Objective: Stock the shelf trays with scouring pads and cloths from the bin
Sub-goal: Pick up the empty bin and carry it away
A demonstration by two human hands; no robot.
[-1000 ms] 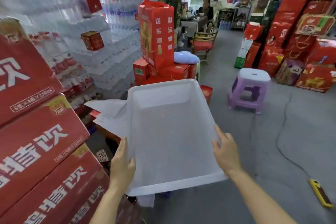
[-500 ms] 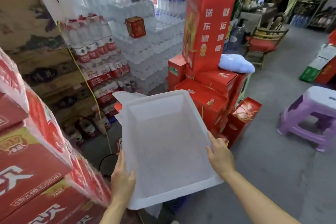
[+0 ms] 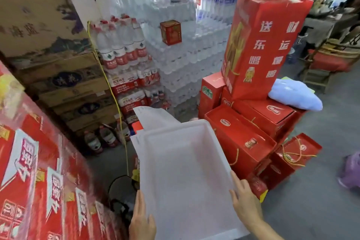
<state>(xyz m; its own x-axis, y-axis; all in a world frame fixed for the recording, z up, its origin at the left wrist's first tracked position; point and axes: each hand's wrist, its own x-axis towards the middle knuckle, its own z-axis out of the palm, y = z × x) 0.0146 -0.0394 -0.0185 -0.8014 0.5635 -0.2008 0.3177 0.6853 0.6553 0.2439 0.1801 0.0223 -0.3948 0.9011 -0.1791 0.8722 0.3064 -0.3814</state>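
I hold a white translucent plastic bin (image 3: 195, 122) in front of me, low in the middle of the view, with nothing inside it. My left hand (image 3: 141, 218) grips its near left wall, fingers flat along the outside and thumb over the rim. My right hand (image 3: 245, 203) grips the near right rim the same way. A pale blue cloth (image 3: 294, 96) lies on top of the red boxes to the right. No scouring pads or shelf trays are in sight.
Shrink-wrapped red cartons (image 3: 39, 181) rise close on my left. Water bottle packs (image 3: 126, 54) stand ahead. A tall red gift bag (image 3: 263, 41) sits on stacked red boxes (image 3: 239, 138) right of the bin. White paper sheets (image 3: 153, 119) lie beyond it. A purple stool (image 3: 350, 171) shows at the right edge.
My view has swung left and closer to the water packs and red boxes. The stool has slid to the right edge. Both hands keep the same hold on the bin.
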